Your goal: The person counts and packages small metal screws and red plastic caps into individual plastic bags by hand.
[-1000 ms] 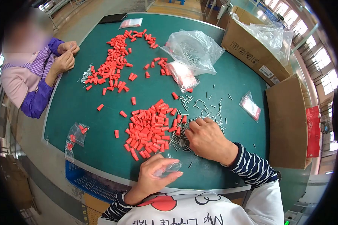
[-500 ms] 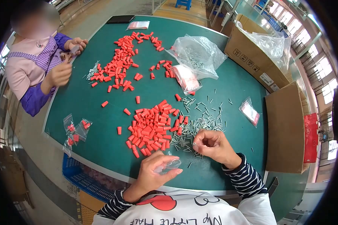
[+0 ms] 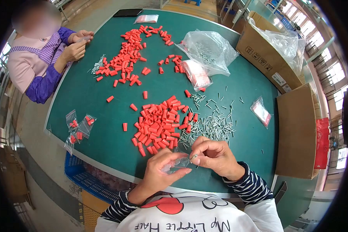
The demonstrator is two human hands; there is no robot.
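Note:
My left hand (image 3: 157, 171) is closed on a small clear plastic bag (image 3: 180, 162), whose mouth is spread into a round opening. Right at that opening, my right hand (image 3: 217, 157) pinches screws (image 3: 193, 157) between thumb and forefinger. Beyond my left hand lies a heap of red tapered plastic caps (image 3: 158, 121). Loose silver screws (image 3: 212, 127) are scattered just past my right hand, beside the caps.
Across the green table (image 3: 92, 127), a co-worker (image 3: 38, 65) handles a small bag near more red caps (image 3: 123, 58). Filled bags (image 3: 79, 134) lie at left. A large clear bag (image 3: 210, 50), a packet of bags (image 3: 261, 112) and cardboard boxes (image 3: 297, 133) stand or lie at right.
My right hand has moved left from the screws to the bag's mouth, with screws now showing at its fingertips. The co-worker's hands have come closer together.

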